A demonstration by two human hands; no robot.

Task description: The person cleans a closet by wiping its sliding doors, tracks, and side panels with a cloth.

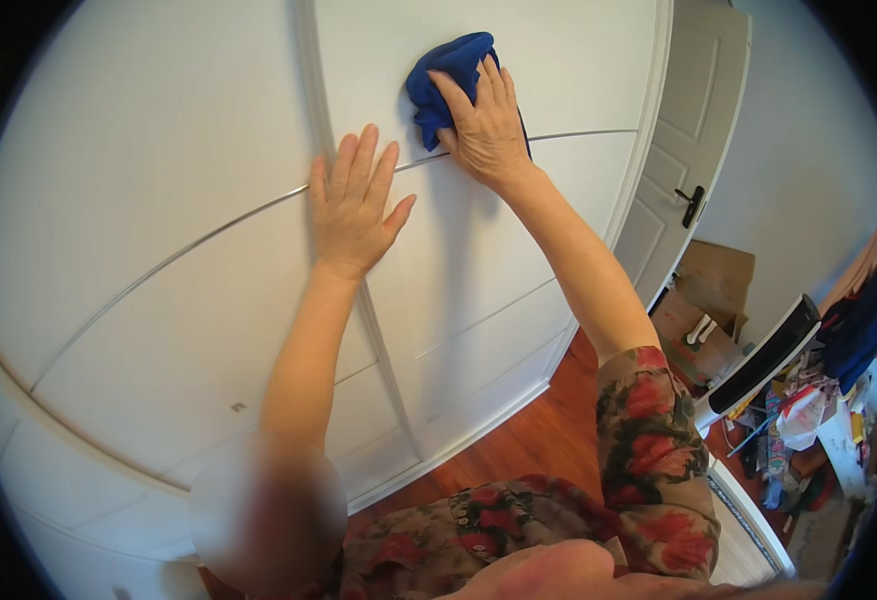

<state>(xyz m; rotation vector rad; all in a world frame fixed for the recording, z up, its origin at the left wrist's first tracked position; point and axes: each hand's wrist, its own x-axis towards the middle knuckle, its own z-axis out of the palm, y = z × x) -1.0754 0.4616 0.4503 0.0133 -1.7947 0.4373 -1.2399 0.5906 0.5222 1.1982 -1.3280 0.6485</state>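
Note:
Before me stands a white wardrobe with sliding door panels [183,135], crossed by a thin shiny metal trim strip [213,229]. My right hand [486,131] presses a crumpled dark blue cloth [446,64] against the right-hand panel, just above the strip. Part of the cloth hangs out beyond the outer side of that hand. Flat on the door, fingers spread, my left hand [356,202] covers part of the strip and the vertical frame [311,82] between two panels. It holds nothing.
To the right, a white door [697,112] with a black handle [692,206] stands ajar. Below it are cardboard boxes [708,300] and a white-and-black column-shaped appliance [765,360]. Clutter [806,420] fills the far right. Reddish wood flooring [513,442] runs along the wardrobe's base.

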